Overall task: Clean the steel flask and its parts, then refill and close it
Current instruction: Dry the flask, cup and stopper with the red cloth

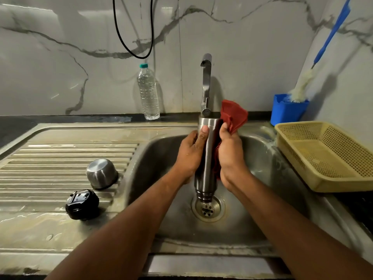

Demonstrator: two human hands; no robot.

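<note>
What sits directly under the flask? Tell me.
The sink drain lies right below the upside-down flask, held above the basin. Whether the mouth touches the drain cannot be told; the opening faces down, hidden.

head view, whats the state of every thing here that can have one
steel flask: uncapped, held mouth-down over the sink drain
left hand: grips the flask
right hand: presses the red cloth against the flask
tap: no water seen running
steel cup lid: off, upside down on the drainboard
black stopper: off, lying on the drainboard
plastic bottle: capped, upright, holds water
yellow basket: nothing seen inside
</note>
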